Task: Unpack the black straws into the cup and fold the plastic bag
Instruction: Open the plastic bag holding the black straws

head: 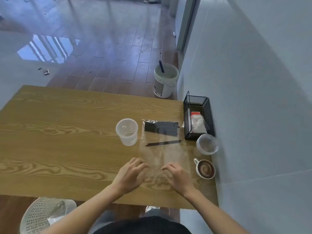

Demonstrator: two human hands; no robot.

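Both hands [157, 174] pinch the bag's [162, 149] near edge.

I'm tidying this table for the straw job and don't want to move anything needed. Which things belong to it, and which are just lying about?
Belong to the job:
black straws
plastic bag, both hands at its near end
clear cup

Lying about:
coffee cup
mesh basket
small clear bowl
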